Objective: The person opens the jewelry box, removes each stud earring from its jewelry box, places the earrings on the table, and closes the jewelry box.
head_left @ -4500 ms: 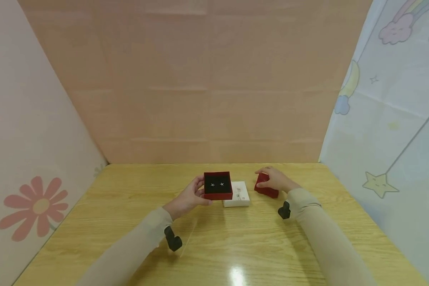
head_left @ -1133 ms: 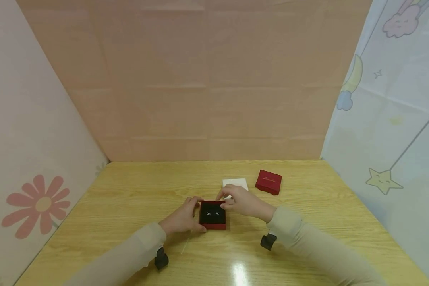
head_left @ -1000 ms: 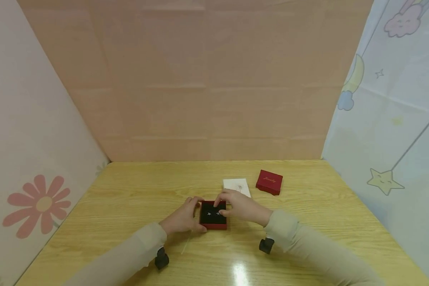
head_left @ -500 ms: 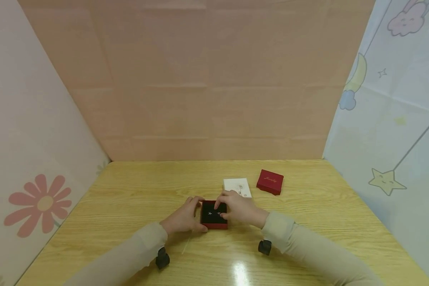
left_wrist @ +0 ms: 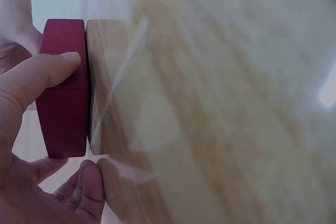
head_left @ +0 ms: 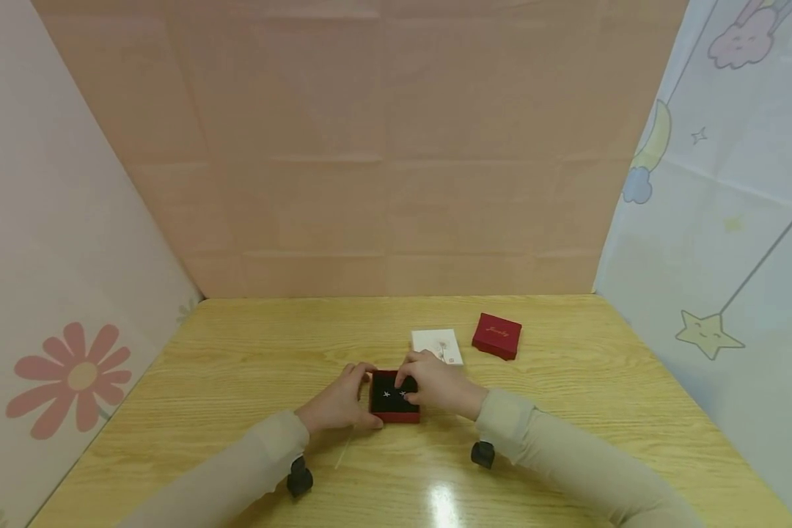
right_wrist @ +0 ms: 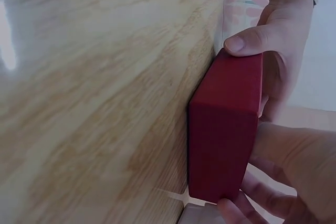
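Note:
An open red jewelry box (head_left: 396, 418) sits on the table, its black insert (head_left: 384, 408) bearing two small silver star earrings (head_left: 386, 394). My left hand (head_left: 339, 401) grips the box's left side; in the left wrist view its thumb lies on the red front wall (left_wrist: 63, 108). My right hand (head_left: 442, 385) reaches in from the right with bent fingers. Its thumb and index fingertips are right at the right earring (head_left: 402, 394), but I cannot tell whether they pinch it. In the right wrist view the box wall (right_wrist: 223, 145) hides the thumb tip, with other fingers outside.
The red lid (head_left: 496, 336) with gold script lies at the back right. Beside it, partly behind my right hand, is a white square piece (head_left: 435, 339) with a flower print. A thin pale strip (head_left: 343, 451) lies on the table in front of the left hand.
The left hand has brought the box nearer and set it down on the table. My right hand has let go of the lid and moved left, its fingertips entering the box over the right earring.

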The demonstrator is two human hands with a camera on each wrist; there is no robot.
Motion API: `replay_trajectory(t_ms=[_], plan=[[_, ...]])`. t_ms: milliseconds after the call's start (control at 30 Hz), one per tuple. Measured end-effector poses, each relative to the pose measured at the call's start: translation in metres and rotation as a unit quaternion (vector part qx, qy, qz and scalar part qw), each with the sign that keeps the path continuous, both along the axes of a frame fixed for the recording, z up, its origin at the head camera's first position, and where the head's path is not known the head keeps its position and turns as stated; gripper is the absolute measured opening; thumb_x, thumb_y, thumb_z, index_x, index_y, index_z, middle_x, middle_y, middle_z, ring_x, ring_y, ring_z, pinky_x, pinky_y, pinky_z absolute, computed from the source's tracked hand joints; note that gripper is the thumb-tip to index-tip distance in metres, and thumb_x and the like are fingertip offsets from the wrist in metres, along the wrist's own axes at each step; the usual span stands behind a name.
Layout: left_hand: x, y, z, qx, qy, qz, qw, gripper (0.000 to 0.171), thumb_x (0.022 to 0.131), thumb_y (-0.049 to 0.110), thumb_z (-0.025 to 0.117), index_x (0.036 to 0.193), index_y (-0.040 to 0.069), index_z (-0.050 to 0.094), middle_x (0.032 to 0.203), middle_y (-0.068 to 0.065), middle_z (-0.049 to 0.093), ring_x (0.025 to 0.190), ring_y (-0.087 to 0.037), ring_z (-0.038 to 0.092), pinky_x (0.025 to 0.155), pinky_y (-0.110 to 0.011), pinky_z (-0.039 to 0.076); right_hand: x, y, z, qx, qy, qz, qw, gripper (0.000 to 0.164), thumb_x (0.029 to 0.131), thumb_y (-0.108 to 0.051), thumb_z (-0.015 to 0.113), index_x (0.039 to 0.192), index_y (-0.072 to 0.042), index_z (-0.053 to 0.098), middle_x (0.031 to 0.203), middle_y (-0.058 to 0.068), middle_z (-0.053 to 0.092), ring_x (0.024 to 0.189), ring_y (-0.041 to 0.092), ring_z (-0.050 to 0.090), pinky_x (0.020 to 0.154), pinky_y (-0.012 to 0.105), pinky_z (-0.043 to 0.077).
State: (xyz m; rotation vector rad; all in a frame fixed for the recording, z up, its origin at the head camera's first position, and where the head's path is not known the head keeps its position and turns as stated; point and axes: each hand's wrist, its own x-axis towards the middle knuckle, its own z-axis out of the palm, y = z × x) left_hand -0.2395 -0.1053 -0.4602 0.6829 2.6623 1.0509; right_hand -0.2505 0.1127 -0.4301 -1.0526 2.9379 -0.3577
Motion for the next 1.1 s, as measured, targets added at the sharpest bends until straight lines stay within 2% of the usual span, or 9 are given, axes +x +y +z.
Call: replay_trajectory(t_ms=[400, 733, 1100], plan=[[0.0000, 0.0009, 0.0012, 0.000, 0.002, 0.004, 1.0000, 0.088, 0.063, 0.037, 0.084, 0.131, 0.006, 0.038, 0.118, -0.012, 0.043, 0.103, -0.025, 0.049, 0.086, -0.044, 0.043, 0.0019, -0.0089, 0.0066, 0.026, 0.009, -0.014, 1.000, 0.012, 0.074, -0.022, 0.078, 0.083, -0.024, 0.070, 0.098, -0.005, 0.055, 0.095, 0.017, 0.050, 0.075, 0.028, 0.048], [0.0006, 0.0007, 0.0016, 0.004, 0.006, -0.005, 1.0000, 0.086, 0.064, 0.035, 0.084, 0.129, 0.003, 0.039, 0.117, -0.013, 0.043, 0.104, -0.025, 0.048, 0.087, -0.044, 0.043, 0.0017, -0.0102, 0.0070, 0.025, 0.020, -0.010, 0.999, 0.010, 0.072, -0.022, 0.080, 0.078, -0.023, 0.071, 0.092, -0.006, 0.055, 0.092, 0.017, 0.052, 0.075, 0.027, 0.048], [0.0022, 0.0015, 0.0030, -0.001, 0.006, 0.001, 1.0000, 0.085, 0.064, 0.036, 0.084, 0.129, 0.005, 0.039, 0.118, -0.013, 0.042, 0.105, -0.025, 0.049, 0.088, -0.044, 0.043, -0.0017, -0.0086, 0.0072, 0.016, 0.000, -0.007, 1.000, 0.007, 0.075, -0.023, 0.078, 0.077, -0.021, 0.072, 0.087, -0.008, 0.054, 0.085, 0.012, 0.052, 0.072, 0.023, 0.048]])
